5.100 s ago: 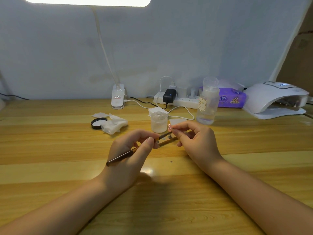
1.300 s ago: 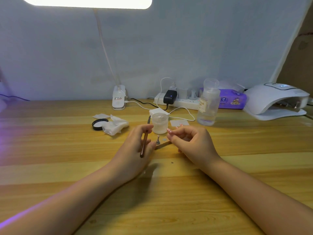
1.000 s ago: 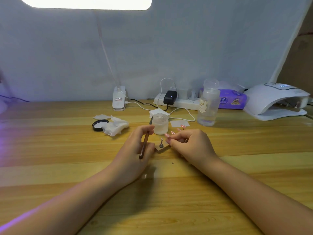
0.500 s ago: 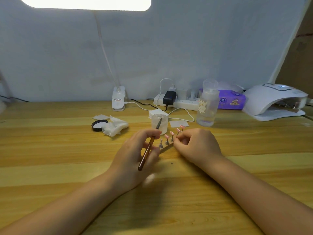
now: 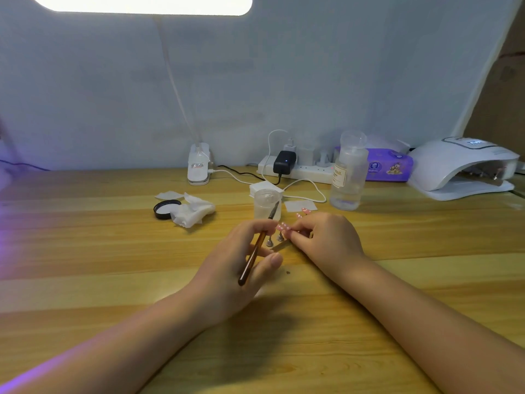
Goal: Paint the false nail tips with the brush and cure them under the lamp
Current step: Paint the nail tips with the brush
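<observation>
Both hands have drawn back from the small cup [image 5: 267, 204]: left hand [image 5: 235, 268] pinches the brush [image 5: 253, 255], bristles toward 1 o'clock; right hand [image 5: 324, 240] grips the strip of pink nail tips [image 5: 283, 227]. Curing lamp [image 5: 461, 169] sits at 2 o'clock.

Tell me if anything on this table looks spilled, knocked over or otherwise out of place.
Nothing looks spilled or toppled. The only untidy spot is a crumpled white wipe beside a loose black lid. The clear bottle and small cup stand upright.
</observation>
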`<state>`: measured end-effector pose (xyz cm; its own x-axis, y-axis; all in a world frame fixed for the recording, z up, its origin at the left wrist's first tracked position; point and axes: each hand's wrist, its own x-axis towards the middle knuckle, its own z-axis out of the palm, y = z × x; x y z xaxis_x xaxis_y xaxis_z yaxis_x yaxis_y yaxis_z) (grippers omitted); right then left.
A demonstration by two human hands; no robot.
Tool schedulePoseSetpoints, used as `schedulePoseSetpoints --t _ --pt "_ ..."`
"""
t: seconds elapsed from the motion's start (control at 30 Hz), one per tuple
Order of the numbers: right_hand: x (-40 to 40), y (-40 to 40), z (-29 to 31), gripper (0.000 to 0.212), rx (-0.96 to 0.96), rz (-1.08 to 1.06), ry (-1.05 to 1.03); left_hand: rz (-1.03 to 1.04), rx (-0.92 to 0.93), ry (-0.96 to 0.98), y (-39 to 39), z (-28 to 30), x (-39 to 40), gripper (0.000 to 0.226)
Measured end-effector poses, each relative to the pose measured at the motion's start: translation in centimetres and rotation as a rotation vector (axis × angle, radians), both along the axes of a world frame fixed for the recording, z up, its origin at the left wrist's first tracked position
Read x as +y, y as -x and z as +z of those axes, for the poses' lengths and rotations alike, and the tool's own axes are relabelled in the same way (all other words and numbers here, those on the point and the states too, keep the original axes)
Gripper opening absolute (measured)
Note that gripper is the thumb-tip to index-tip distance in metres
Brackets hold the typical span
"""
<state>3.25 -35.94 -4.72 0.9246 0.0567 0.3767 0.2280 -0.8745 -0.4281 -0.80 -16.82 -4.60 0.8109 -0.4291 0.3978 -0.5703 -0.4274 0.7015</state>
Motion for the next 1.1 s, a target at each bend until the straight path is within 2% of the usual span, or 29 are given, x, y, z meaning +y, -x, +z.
schedulePoseSetpoints --t 0.1,0.2,0.33,0.4,0.47,0.53,0.67,0.87,0.97,1.1 --pt "0.0 0.2 -0.1 0.016 -0.051 -0.003 -0.028 0.036 0.049 0.013 -0.4 -0.5 0.4 0.039" --pt "0.1 0.5 -0.2 0.012 -0.111 0.005 -0.128 0.072 0.024 0.042 -0.6 -0.7 0.6 0.045" --pt "0.2 0.7 -0.3 0.003 -0.124 0.050 -0.339 0.102 -0.081 0.178 -0.7 -0.7 0.7 0.026" --pt "0.3 0.8 -0.3 0.009 -0.099 0.084 -0.453 0.086 -0.159 0.245 -0.7 -0.5 0.7 0.016" --pt "0.4 0.8 -0.3 0.016 -0.075 0.110 -0.544 0.066 -0.217 0.266 -0.6 -0.3 0.7 0.016" --pt "0.4 0.8 -0.3 0.016 -0.061 0.119 -0.602 0.050 -0.195 0.296 -0.5 -0.3 0.6 0.020" --pt "0.4 1.0 -0.2 0.020 -0.070 0.125 -0.629 0.038 -0.120 0.333 -0.4 -0.4 0.6 0.024" --pt "0.5 1.1 -0.1 0.013 -0.092 0.121 -0.627 0.047 -0.104 0.330 -0.4 -0.6 0.5 0.024" --pt "0.5 1.1 0.0 0.019 -0.112 0.127 -0.611 0.046 -0.078 0.338 -0.5 -0.7 0.5 0.018" --pt "0.4 0.9 -0.2 0.023 -0.127 0.113 -0.599 0.023 -0.057 0.371 -0.4 -0.7 0.7 0.024"
